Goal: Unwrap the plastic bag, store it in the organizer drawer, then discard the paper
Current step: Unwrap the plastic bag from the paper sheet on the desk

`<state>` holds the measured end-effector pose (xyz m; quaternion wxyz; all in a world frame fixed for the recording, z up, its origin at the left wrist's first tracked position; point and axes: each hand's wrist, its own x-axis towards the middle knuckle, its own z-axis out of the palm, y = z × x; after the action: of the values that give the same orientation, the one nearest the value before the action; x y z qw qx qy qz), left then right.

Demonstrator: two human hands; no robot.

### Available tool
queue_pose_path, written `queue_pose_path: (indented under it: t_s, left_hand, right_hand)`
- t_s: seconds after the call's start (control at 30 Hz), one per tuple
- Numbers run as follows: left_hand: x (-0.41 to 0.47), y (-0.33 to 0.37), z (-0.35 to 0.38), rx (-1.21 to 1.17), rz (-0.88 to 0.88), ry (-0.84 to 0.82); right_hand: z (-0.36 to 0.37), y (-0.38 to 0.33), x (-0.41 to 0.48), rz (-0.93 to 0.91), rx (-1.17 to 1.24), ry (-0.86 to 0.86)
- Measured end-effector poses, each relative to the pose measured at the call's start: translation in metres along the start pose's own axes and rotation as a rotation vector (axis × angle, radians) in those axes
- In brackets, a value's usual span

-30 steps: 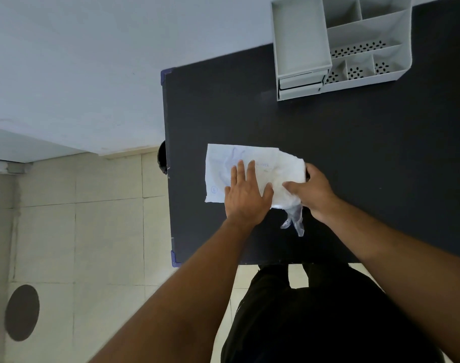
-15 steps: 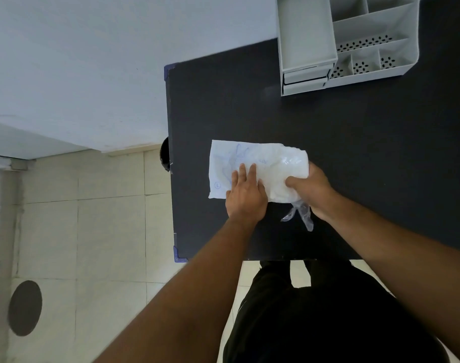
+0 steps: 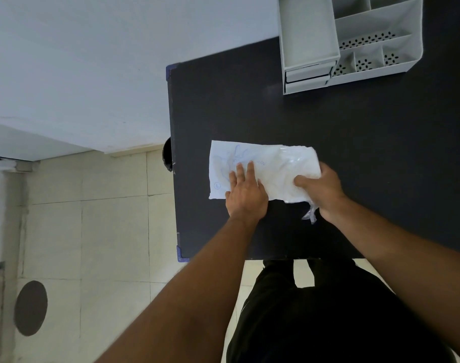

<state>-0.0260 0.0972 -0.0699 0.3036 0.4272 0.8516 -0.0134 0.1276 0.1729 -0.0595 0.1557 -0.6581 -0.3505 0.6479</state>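
Your left hand [image 3: 245, 196] pins the paper [image 3: 225, 163] flat w/ open palm; right hand [image 3: 322, 191] pinches the limp, slippery plastic bag [image 3: 284, 174]—pull by its edge.

The work surface in front of me is a black table [image 3: 354, 153] with blue protectors on its two left corners. A sheet of white paper [image 3: 223, 163], marked with blue ink, lies flat near the front-left area. A grey organizer [image 3: 354, 38] with several compartments and closed drawers stands at the far edge, well apart from the paper.
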Motion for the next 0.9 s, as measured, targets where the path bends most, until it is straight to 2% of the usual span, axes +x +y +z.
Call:
queue_pose_path:
  t_s: [0.17,0.33,0.5,0.6,0.7,0.9]
  left_hand:
    - [0.001,0.004,-0.002,0.02,0.024,-0.017]
    - [0.004,0.001,-0.002,0.023,0.005,-0.029]
    - [0.006,0.002,-0.004,0.015,-0.012,-0.034]
    - [0.006,0.001,-0.005,0.017,-0.016,-0.038]
    - [0.005,0.005,-0.008,-0.011,-0.036,-0.057]
    - [0.007,0.015,-0.014,-0.005,-0.042,-0.068]
  right_hand:
    - [0.0,0.0,-0.001,0.034,0.068,-0.081]
    - [-0.002,-0.002,-0.001,-0.009,0.065,0.02]
    - [-0.006,-0.001,0.003,0.015,0.095,-0.019]
    - [-0.008,-0.002,0.003,-0.013,0.105,0.055]
    - [-0.012,-0.008,0.004,-0.022,0.204,0.138]
    - [-0.018,-0.023,0.001,-0.032,0.462,0.174]
